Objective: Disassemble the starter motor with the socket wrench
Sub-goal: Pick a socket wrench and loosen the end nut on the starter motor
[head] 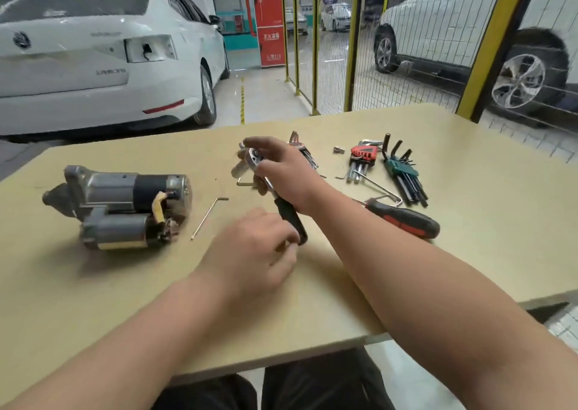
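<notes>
Where the socket wrench (289, 217) is: held clear of the table (469, 253) near its middle, chrome ratchet head away from the person, black handle slanting back toward them.
Right hand (281, 167): fingers and thumb curled round the ratchet head, gripping it; what lies under the head is motion-blurred and cannot be made out.
Left hand (256, 247): fingers curled in at the butt end of the black handle, holding it.
Starter motor (122, 206): lying on its side on the left of the table, nose pointing left, solenoid on the near side; well apart from both hands, nothing touching it.
Loose hex key (208, 217): flat on the table between the motor and the left hand.
Screwdriver (406, 220): red and black handle, on the table just right of the right forearm.
Hex key sets: one in a red holder (362, 154), one in a green holder (400, 168), side by side on the far right; another bunch (300, 147) partly hidden behind the right hand.
Small socket (338, 150): lying alone, near the red holder.
Background: white car (93, 50) at left; yellow-framed mesh fence (353, 50) at right.
</notes>
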A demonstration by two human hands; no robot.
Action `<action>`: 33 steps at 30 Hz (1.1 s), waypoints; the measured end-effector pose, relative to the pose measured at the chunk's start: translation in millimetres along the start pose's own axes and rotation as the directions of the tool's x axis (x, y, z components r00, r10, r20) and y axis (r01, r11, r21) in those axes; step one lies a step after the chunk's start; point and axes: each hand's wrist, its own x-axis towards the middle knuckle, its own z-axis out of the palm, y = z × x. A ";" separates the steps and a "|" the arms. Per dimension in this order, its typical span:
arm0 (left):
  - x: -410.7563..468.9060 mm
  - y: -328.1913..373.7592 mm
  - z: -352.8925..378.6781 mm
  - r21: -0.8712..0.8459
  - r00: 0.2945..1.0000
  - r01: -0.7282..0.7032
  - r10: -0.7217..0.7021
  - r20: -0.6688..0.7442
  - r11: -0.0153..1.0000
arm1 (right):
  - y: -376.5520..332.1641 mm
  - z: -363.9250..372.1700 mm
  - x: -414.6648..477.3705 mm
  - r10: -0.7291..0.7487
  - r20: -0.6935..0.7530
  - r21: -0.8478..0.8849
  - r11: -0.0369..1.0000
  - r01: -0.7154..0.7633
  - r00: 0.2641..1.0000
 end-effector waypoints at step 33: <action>77.7 53.5 93.9 -0.110 0.964 -0.030 0.058 0.261 0.993 | -50.9 -125.2 -41.7 0.034 -0.181 0.074 0.997 -0.021 0.983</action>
